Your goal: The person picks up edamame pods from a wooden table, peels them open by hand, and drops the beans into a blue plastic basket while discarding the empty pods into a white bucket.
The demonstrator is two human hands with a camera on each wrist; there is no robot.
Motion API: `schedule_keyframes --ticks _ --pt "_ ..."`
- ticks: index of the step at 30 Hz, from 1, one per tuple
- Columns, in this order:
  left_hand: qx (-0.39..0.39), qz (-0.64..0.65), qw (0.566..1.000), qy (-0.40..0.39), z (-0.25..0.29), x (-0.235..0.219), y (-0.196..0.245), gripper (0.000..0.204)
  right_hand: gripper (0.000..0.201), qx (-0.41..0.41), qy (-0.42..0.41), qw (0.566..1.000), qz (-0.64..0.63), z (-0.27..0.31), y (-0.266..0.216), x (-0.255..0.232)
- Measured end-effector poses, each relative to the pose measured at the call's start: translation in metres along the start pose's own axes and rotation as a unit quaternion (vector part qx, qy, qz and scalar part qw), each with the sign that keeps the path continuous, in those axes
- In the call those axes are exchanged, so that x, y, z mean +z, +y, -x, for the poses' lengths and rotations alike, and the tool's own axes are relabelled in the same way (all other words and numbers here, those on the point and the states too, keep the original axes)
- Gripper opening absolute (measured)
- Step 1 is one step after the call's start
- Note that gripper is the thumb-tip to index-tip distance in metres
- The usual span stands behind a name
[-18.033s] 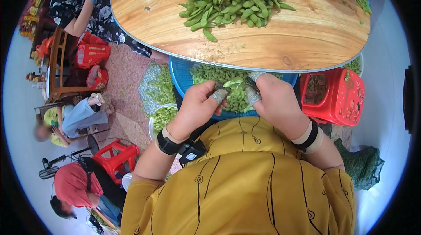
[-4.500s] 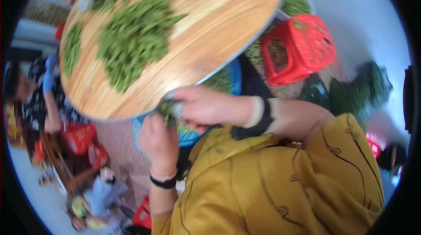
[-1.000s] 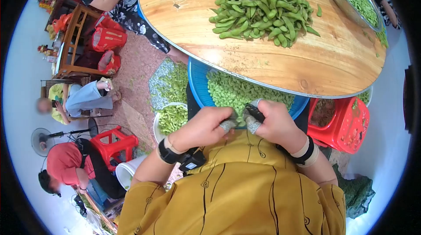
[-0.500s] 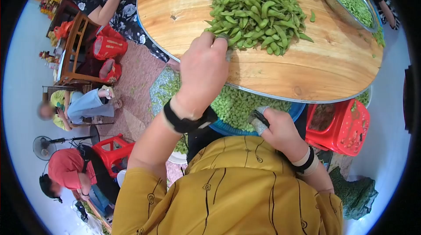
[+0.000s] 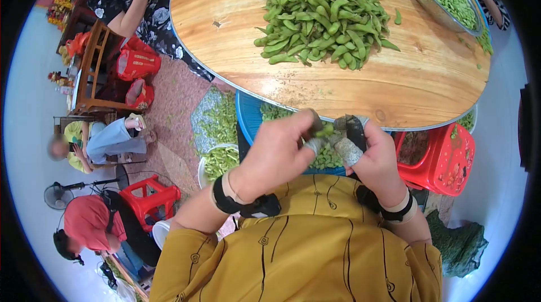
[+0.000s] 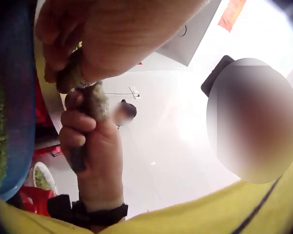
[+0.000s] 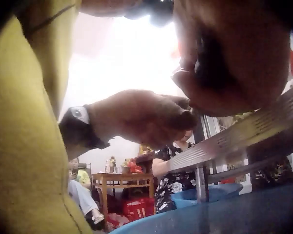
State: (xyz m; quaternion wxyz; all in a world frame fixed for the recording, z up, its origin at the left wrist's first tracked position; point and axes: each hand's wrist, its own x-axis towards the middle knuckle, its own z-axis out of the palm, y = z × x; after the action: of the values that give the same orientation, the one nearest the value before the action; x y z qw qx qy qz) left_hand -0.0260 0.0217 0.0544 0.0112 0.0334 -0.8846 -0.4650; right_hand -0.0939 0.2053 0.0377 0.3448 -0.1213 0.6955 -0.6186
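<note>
Pinching pods by table and stool, left hand meets right hand's unclear grip.

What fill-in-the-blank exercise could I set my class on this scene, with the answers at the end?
The hands are over a basin coloured ____.
In the head view, a red stool is to the ____ of that basin.
The pods heaped on the table are coloured ____.
The mustard shirt bears a thin-lined pattern in ____.

Missing words: blue; right; green; black.
</note>
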Motion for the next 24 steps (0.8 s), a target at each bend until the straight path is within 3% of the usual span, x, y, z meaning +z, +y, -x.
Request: schedule_keyframes --ticks 2,4,6,8,14,20,22,23,24 --pt "-0.008 0.003 1.0 -0.009 0.005 0.005 0.0 0.016 0.022 -0.02 -0.007 1.0 -0.004 -0.004 0.001 0.0" --pt "-0.039 0.042 0.997 -0.046 0.008 0.007 -0.004 0.015 0.02 -0.124 -0.006 0.991 0.05 -0.007 0.008 0.001" --pt "-0.084 0.085 0.989 -0.086 0.009 0.007 -0.008 0.015 0.02 -0.106 -0.008 0.994 0.032 -0.005 0.003 0.002" --pt "-0.049 0.156 0.984 -0.07 0.011 0.015 -0.022 0.018 0.02 -0.082 -0.005 0.997 0.011 -0.001 0.003 0.001" --pt "-0.101 0.233 0.967 -0.034 0.01 0.013 -0.017 0.019 0.026 -0.021 -0.057 0.998 -0.003 0.006 -0.001 0.002" --pt "-0.07 0.157 0.985 -0.027 0.011 0.015 -0.015 0.017 0.035 -0.027 -0.065 0.997 0.031 0.006 -0.002 0.004" --pt "0.063 -0.023 0.997 0.025 0.011 0.013 -0.014 0.014 0.035 -0.012 -0.067 0.998 -0.008 0.005 0.0 0.005" --pt "0.063 -0.023 0.997 0.024 0.012 0.013 -0.013 0.014 0.035 0.002 -0.069 0.997 -0.047 0.005 0.002 0.005" --pt "0.11 -0.099 0.988 0.043 0.014 0.014 -0.01 0.012 0.035 0.003 -0.067 0.997 -0.048 0.004 0.002 0.004"
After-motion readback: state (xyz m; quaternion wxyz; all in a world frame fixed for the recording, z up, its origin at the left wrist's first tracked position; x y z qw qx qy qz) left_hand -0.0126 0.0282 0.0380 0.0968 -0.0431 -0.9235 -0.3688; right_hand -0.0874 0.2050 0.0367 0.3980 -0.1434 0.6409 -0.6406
